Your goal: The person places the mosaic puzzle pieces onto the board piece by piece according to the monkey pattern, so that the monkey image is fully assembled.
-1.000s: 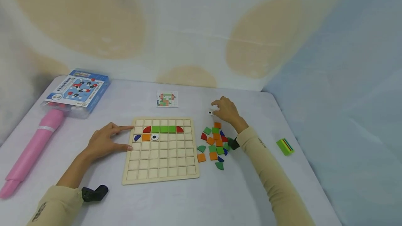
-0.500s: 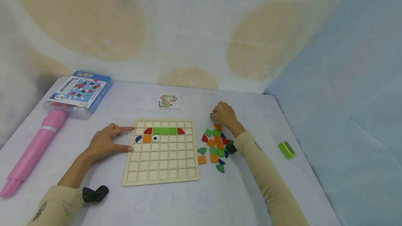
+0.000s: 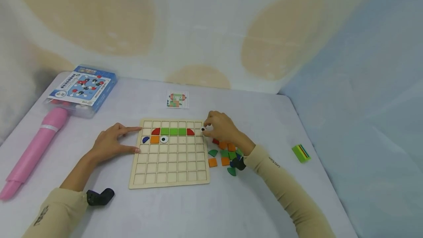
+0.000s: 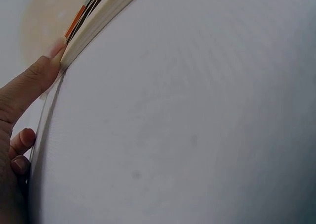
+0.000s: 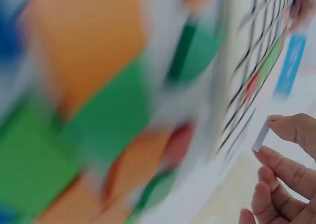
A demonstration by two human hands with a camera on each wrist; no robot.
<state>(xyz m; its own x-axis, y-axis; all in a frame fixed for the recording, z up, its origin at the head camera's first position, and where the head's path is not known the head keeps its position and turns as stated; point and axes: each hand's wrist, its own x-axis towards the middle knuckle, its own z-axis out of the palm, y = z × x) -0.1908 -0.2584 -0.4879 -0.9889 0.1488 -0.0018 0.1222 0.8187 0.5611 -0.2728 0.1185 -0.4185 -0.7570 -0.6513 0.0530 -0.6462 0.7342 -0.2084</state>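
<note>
Two right-hand fingers [image 5: 284, 163] pinch a white disc [image 3: 203, 129] near the board [image 3: 172, 168]

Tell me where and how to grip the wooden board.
Probably pinch the wooden board by its near rim, from the person's side: it lies flat, that rim is bare, while loose pieces lie by the right rim and the left hand touches the left.

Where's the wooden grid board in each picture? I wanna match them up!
Head: the board is in the lower half, just left of centre.
Left wrist: just a thin slice of it, slanting at the top left.
Right wrist: it slants through the upper right.
Shared landmark: the left hand at the board's edge, blurry in the right wrist view's top right corner.
</note>
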